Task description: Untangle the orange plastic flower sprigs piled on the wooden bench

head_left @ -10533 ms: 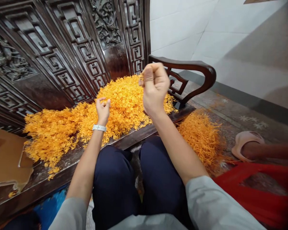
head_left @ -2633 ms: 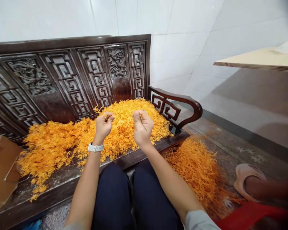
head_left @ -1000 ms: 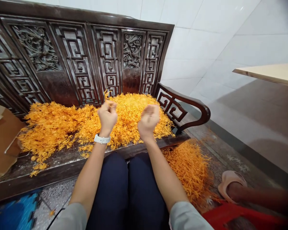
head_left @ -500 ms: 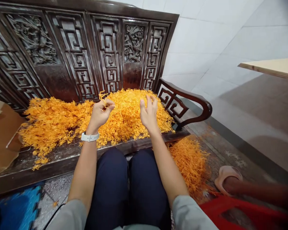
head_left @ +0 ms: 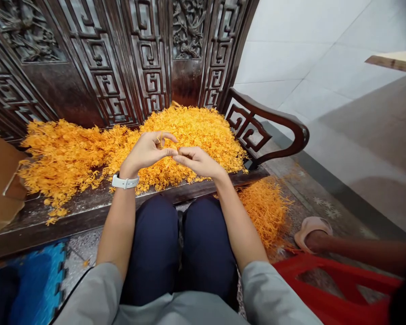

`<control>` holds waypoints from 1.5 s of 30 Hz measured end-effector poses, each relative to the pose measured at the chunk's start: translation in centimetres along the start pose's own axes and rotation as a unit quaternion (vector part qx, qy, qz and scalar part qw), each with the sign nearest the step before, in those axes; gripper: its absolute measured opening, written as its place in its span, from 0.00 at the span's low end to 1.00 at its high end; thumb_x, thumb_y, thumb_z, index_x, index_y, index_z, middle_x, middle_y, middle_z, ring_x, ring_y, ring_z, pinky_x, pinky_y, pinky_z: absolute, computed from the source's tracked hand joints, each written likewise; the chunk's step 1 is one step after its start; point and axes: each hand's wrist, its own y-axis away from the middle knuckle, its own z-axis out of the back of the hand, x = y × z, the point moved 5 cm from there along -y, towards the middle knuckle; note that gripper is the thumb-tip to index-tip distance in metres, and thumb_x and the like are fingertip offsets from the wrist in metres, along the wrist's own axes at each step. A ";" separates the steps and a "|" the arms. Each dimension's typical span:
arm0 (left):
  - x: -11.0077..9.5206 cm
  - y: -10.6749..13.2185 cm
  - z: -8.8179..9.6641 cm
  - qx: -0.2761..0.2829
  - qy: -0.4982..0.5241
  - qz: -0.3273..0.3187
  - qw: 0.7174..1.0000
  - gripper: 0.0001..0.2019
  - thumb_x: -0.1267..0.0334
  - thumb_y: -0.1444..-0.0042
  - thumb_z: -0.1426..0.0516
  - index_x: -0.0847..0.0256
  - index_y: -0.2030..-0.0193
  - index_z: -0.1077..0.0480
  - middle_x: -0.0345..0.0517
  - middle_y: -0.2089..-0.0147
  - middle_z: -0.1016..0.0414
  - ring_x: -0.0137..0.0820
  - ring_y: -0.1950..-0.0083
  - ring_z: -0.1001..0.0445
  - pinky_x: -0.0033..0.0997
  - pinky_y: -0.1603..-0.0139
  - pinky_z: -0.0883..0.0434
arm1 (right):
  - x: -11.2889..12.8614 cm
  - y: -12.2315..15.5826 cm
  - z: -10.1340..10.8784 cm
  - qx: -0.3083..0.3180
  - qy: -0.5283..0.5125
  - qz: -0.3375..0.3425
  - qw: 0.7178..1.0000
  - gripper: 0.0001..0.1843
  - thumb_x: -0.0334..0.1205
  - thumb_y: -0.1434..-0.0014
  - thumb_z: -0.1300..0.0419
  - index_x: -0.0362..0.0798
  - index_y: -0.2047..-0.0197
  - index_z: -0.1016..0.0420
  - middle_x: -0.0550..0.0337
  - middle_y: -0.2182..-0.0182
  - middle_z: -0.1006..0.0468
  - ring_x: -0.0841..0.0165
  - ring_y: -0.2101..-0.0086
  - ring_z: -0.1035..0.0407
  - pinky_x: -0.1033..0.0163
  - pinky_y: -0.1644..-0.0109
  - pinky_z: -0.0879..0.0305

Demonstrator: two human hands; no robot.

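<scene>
A big heap of small orange flower pieces covers the seat of a dark carved wooden bench. My left hand, with a white watch at the wrist, hovers over the heap and pinches a thin orange sprig between thumb and fingers. My right hand meets it fingertip to fingertip, its fingers pinched at the same sprig. Both hands are held just above the front of the heap, over my knees.
A second pile of orange stems lies on the floor right of the bench. A red plastic stool and another person's foot in a pink slipper are at the right. Brown cardboard lies on the bench's left; a blue mat below.
My right hand, open half a second ago, has closed and come to my left hand's fingertips. Both hands have dropped lower toward the heap. The view has tilted down.
</scene>
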 end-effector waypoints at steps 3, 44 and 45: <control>0.3 0.1 0.1 0.011 -0.049 0.002 0.999 0.16 0.47 0.45 0.30 0.60 0.63 0.16 0.39 0.79 0.30 0.26 0.77 0.39 0.29 0.75 0.44 | -1.0 0.2 2.0 -0.154 -0.021 0.008 0.988 0.28 0.61 0.31 0.39 0.50 0.73 0.36 0.65 0.75 0.40 0.72 0.73 0.46 0.62 0.67 0.46; 3.1 1.2 2.7 -0.057 0.282 -0.026 0.957 0.22 0.61 0.47 0.30 0.54 0.44 0.19 0.51 0.43 0.19 0.33 0.55 0.24 0.35 0.54 0.26 | -6.2 -0.2 6.4 -0.363 -0.140 -0.064 0.919 0.40 0.67 0.42 0.35 0.64 0.31 0.33 0.58 0.24 0.41 0.53 0.25 0.48 0.38 0.24 0.45; 3.0 1.0 2.5 -0.063 0.285 -0.026 0.956 0.20 0.60 0.45 0.32 0.55 0.45 0.19 0.52 0.44 0.19 0.33 0.55 0.23 0.36 0.52 0.26 | -6.6 -0.4 5.9 -0.365 -0.127 -0.065 0.920 0.40 0.67 0.42 0.34 0.61 0.31 0.32 0.56 0.26 0.38 0.52 0.26 0.45 0.39 0.24 0.45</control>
